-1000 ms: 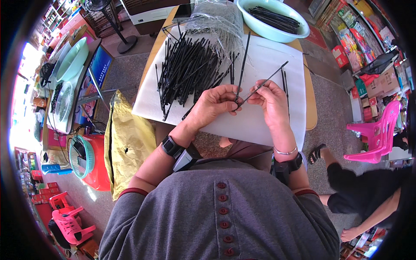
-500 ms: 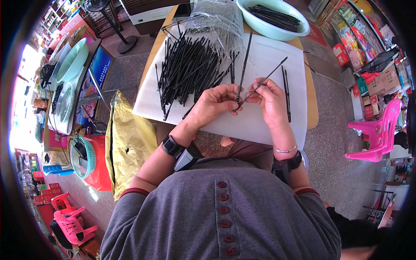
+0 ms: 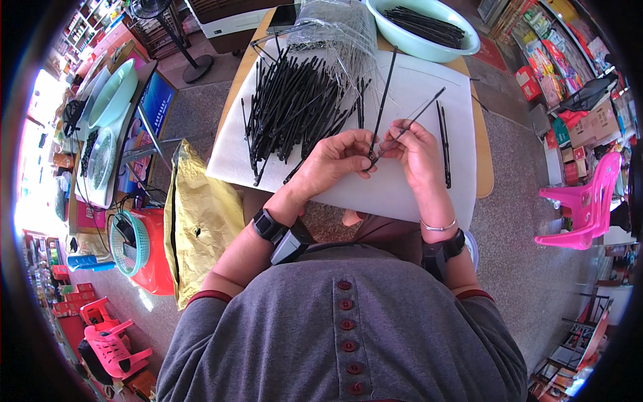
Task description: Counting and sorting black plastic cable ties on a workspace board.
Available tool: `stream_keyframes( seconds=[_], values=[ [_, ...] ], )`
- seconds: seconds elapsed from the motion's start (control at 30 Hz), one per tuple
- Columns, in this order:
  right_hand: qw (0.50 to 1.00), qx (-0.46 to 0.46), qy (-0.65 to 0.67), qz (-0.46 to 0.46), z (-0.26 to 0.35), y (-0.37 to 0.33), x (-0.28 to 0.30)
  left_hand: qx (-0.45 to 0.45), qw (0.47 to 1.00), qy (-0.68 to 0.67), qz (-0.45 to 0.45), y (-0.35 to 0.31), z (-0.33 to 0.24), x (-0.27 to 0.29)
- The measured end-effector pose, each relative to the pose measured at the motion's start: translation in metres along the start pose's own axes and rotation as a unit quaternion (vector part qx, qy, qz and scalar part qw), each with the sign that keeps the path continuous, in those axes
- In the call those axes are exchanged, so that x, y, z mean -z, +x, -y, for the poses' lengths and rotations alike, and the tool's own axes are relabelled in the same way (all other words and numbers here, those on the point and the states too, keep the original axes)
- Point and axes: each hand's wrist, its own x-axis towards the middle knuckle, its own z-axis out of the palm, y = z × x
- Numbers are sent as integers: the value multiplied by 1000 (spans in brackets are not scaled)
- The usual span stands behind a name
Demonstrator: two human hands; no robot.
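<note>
Above the front of the white sheet point(image 3: 402, 194), my left hand point(image 3: 331, 164) pinches a thin black rod point(image 3: 386, 87) that points up and away. My right hand point(image 3: 418, 157) is closed on another slim black rod point(image 3: 426, 107), slanting up to the right. The lower ends of both rods meet at my left fingertips; whether they are joined there I cannot tell. A big pile of similar black rods point(image 3: 284, 114) lies left of my hands. To the right, a few rods point(image 3: 443, 144) lie apart on the sheet.
Thin wires in a clear plastic bag point(image 3: 335, 30) lie behind the pile. At the back right, a pale green basin point(image 3: 473, 48) holds more black rods. A yellow bag point(image 3: 201, 228) hangs by the table's left front. A pink chair point(image 3: 589, 208) stands at right.
My hands have barely moved. The rod in my left hand leans slightly more to the right, and its lower end has shifted a little.
</note>
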Motion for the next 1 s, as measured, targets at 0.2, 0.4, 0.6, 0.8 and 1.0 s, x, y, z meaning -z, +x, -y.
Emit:
stream_keyframes(
  seconds=[0.2,0.4,0.6,0.8,1.0],
  values=[
    [999,30,-16,-20,1,-1,-2,2,1000,25,1,0,-2,-4],
    [998,-28,-53,-16,8,-5,-4,-11,999,35,29,-3,-1,-2],
    [995,-47,-85,21,6,2,2,-4,998,-1,63,-3,-3,-1],
    [997,10,-72,-36,20,-9,-12,7,1000,-23,9,-4,-1,-2],
    [989,60,-86,108,33,-21,-10,2,999,-8,-38,-1,11,8]
  ],
)
